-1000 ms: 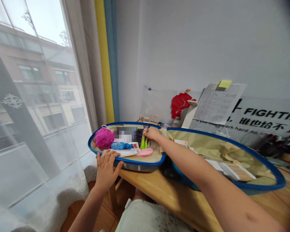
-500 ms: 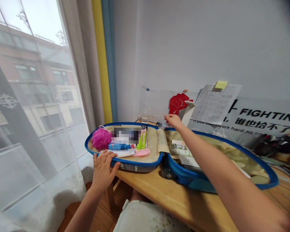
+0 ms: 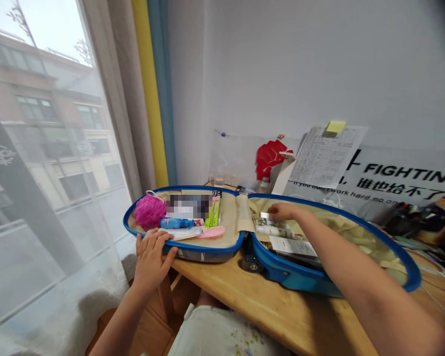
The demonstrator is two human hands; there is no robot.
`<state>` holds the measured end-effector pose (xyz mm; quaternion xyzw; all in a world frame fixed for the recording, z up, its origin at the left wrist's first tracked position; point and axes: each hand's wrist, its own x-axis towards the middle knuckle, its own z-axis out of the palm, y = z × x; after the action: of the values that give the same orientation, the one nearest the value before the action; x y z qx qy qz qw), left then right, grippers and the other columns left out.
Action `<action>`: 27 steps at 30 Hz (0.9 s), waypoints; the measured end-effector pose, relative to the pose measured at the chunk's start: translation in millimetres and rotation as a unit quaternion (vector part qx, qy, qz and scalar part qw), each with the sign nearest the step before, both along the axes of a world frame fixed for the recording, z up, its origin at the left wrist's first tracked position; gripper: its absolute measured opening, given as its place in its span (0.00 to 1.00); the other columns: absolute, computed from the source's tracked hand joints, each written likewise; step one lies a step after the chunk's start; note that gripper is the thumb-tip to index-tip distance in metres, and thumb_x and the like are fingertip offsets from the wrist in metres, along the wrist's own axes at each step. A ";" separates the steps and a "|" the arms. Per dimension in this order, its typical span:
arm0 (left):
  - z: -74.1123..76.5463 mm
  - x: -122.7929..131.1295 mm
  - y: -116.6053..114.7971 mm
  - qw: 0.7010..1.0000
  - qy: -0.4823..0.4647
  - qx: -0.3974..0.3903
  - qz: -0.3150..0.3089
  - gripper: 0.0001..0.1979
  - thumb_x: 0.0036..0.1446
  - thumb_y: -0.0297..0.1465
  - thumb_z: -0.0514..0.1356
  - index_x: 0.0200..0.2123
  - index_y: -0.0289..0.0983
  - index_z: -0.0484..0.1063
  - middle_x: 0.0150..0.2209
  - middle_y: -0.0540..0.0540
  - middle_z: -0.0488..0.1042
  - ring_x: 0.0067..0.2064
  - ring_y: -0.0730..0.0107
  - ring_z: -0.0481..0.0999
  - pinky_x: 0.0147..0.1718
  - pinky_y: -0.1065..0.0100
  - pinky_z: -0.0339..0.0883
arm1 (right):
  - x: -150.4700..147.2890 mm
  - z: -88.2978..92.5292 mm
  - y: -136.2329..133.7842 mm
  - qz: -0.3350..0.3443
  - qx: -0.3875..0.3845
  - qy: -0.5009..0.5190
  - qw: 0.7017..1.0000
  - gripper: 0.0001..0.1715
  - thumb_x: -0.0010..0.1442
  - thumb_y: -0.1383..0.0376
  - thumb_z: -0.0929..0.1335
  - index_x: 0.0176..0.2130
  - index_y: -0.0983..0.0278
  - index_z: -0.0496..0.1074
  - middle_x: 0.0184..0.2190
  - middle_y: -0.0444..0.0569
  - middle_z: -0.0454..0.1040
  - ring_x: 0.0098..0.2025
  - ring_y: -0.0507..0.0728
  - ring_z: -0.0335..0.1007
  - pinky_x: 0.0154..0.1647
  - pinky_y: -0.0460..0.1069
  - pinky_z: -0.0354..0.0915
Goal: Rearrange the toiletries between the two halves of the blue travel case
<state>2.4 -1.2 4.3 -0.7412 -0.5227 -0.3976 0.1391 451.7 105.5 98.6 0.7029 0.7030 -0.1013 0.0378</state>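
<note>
While an open hard-shell suitcase [image 3: 203, 252] with a bright blue rim is laid flat on the wooden bench [image 3: 222, 291], its two halves are spread left and right, so its long axis runs across the bench and its spine points toward the far edge. A black caster wheel [image 3: 250, 264] is seen at the near end of that spine.

The left hand [image 3: 151, 257] is placed on the near rim of the left half, with its fingers spread apart and nothing clamped. The right hand [image 3: 284, 212] is extended over the right half, its fingers [image 3: 276, 211] drawn together beside a small silver-edged packet [image 3: 266, 215]; whether the packet is clamped cannot be told.

Just below that hand, white cosmetic tubes [image 3: 274, 231] and a white leaflet [image 3: 292, 246] are laid on beige fabric lining [image 3: 356, 232]. In the left half, a magenta mesh bath puff [image 3: 150, 211], a blue plastic tube [image 3: 176, 223], lime-green toothbrush packs [image 3: 214, 210] and a flat pink plastic item [image 3: 211, 231] are held. A package [image 3: 187, 206] there is blurred.
</note>
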 end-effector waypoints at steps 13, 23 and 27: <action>0.8 0.6 0.8 1.000 0.015 0.018 0.000 0.14 0.60 0.38 0.50 0.43 0.39 0.69 0.47 0.41 0.71 0.54 0.53 0.63 0.59 0.46 0.42 | -3.5 6.8 -2.6 -0.034 0.063 0.016 0.997 0.10 0.46 0.67 0.71 0.32 0.66 0.74 0.30 0.51 0.77 0.32 0.55 0.71 0.33 0.46 0.62; 0.8 0.0 0.1 1.000 0.012 0.013 0.000 0.14 0.61 0.38 0.50 0.44 0.39 0.68 0.47 0.42 0.71 0.55 0.54 0.63 0.60 0.46 0.41 | -102.9 52.4 -25.1 0.087 0.106 0.302 0.943 0.16 0.61 0.60 0.61 0.48 0.62 0.65 0.34 0.45 0.73 0.25 0.47 0.68 0.29 0.44 0.65; 1.3 0.9 -0.9 1.000 0.012 0.011 0.004 0.14 0.61 0.38 0.50 0.44 0.39 0.69 0.47 0.42 0.71 0.55 0.54 0.63 0.60 0.46 0.42 | -157.4 47.7 -36.3 0.171 -0.014 0.269 0.948 0.11 0.58 0.64 0.63 0.42 0.63 0.69 0.27 0.42 0.71 0.22 0.46 0.65 0.26 0.42 0.64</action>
<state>3.3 -2.1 5.6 -0.7425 -0.5191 -0.3938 0.1554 294.2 69.2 146.3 0.5186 0.7949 -0.2887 -0.1262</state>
